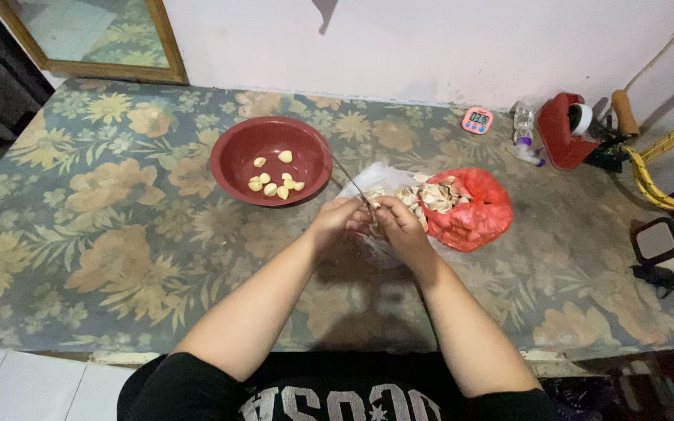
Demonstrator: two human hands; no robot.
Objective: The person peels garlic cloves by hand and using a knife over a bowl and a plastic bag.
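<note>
Garlic clove (370, 210) pinched by left hand (337, 222), knife (350, 181) gripped by right hand (398, 224), right of red bowl (271, 160); blade best kept shallow.

Looks like someone's sitting in a home kitchen corner: floral oilcloth-covered table (79, 234) against a plain wall, red bowl (271, 160) holding peeled garlic cloves (274, 183), small pink kitchen timer (477, 120), framed mirror (95, 39) leaning nearby.
</note>
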